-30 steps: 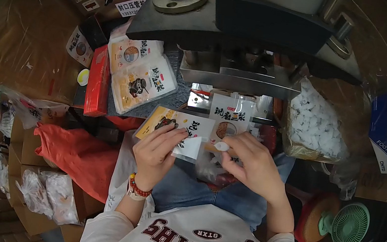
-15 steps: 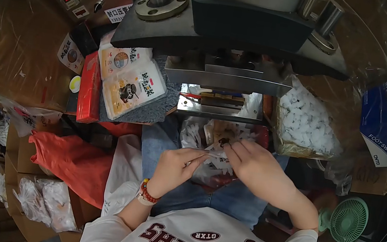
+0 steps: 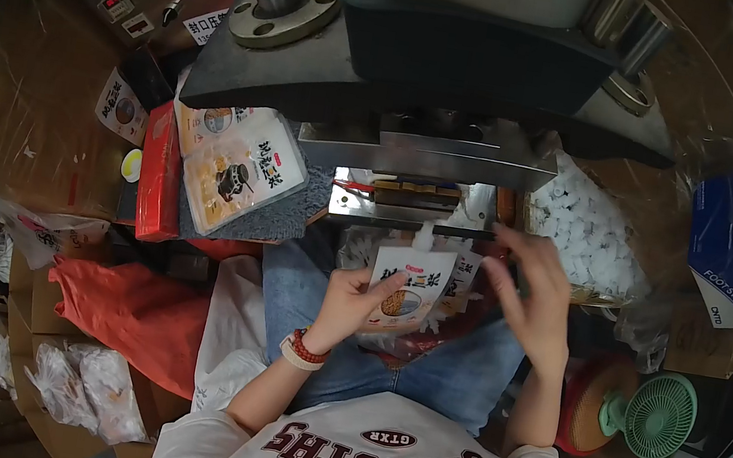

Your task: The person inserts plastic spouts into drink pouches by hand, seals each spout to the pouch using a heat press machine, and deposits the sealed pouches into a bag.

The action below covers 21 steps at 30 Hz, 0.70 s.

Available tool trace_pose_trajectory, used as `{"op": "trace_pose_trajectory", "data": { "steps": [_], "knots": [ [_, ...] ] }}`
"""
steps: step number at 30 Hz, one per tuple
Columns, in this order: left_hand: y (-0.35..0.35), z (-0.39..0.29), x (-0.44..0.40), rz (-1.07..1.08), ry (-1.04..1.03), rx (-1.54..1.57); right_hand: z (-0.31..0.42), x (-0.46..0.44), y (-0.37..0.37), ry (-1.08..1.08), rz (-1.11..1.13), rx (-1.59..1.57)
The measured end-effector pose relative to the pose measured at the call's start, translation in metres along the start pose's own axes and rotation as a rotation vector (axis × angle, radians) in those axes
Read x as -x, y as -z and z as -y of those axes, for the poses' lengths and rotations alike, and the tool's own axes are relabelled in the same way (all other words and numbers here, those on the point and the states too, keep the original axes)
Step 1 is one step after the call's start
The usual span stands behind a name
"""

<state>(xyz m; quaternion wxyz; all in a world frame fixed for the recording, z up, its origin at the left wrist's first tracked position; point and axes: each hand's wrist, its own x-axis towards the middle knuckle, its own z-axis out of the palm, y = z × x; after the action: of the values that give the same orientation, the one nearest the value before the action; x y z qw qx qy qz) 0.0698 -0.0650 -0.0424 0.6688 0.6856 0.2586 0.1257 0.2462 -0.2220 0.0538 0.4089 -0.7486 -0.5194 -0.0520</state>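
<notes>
My left hand (image 3: 350, 306) grips a white printed spout pouch (image 3: 420, 280) by its left side, thumb across the front. A white plastic spout (image 3: 425, 236) stands up from the pouch's top edge, just below the metal jaw of the press (image 3: 418, 199). My right hand (image 3: 532, 296) is raised to the right of the pouch, fingers apart, with nothing visible in it. Under both hands, on the lap, lies a clear and red plastic bag (image 3: 457, 323) with more pouches, partly hidden.
A box of white spouts (image 3: 579, 232) stands right of the press. Flat pouches (image 3: 247, 173) are stacked at left beside a red box (image 3: 163, 170). The heavy press head (image 3: 470, 45) hangs above the hands. A green fan (image 3: 659, 415) is at lower right.
The pouch has come up upright in my left hand, its spout now showing towards the press. My right hand has let go and moved right, its fingers opening.
</notes>
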Motion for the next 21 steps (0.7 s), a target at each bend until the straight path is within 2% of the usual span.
{"op": "trace_pose_trajectory", "data": {
  "steps": [1, 3, 4, 6, 8, 10, 12, 14, 15, 16, 17, 19, 20, 21],
  "knots": [
    [-0.002, -0.007, -0.004, -0.031, 0.073, 0.22, -0.008, -0.001, 0.005, -0.115, -0.031, 0.096],
    [-0.001, -0.028, -0.017, -0.04, 0.092, 0.337, -0.026, -0.005, 0.011, -0.308, -0.08, 0.305],
    [0.001, -0.035, -0.026, -0.044, 0.106, 0.451, -0.041, -0.006, 0.01, -0.305, -0.081, 0.304],
    [0.003, -0.041, -0.039, -0.041, 0.14, 0.487, -0.066, -0.006, 0.005, -0.313, 0.042, 0.57],
    [0.001, -0.05, -0.047, -0.046, 0.131, 0.636, -0.066, -0.01, 0.001, -0.331, 0.115, 0.615],
    [0.007, -0.037, -0.05, 0.004, 0.136, 0.63, -0.059, -0.012, -0.005, -0.37, 0.189, 0.663],
    [0.01, -0.018, -0.053, -0.033, 0.161, 0.554, -0.049, -0.015, -0.003, -0.327, 0.29, 0.674],
    [0.011, -0.036, -0.048, -0.091, 0.088, 0.315, -0.056, -0.01, -0.011, -0.28, 0.302, 0.791],
    [0.037, -0.017, -0.055, -0.11, 0.097, -0.094, -0.055, -0.015, -0.008, -0.281, 0.393, 0.745],
    [0.041, -0.028, -0.048, -0.306, -0.12, -0.108, -0.056, -0.011, -0.011, -0.265, 0.278, 0.779],
    [0.068, -0.028, -0.047, -0.474, -0.135, -0.438, -0.056, -0.015, -0.009, -0.252, 0.299, 0.798],
    [0.092, -0.024, -0.039, -0.914, -0.471, -1.603, -0.058, -0.011, -0.002, -0.259, 0.314, 0.822],
    [0.099, -0.015, -0.029, -0.904, -0.491, -1.595, -0.059, -0.007, -0.003, -0.233, 0.269, 0.791],
    [0.107, -0.006, -0.017, -0.689, -0.491, -1.538, -0.059, -0.007, -0.005, -0.193, 0.223, 0.752]
  ]
}}
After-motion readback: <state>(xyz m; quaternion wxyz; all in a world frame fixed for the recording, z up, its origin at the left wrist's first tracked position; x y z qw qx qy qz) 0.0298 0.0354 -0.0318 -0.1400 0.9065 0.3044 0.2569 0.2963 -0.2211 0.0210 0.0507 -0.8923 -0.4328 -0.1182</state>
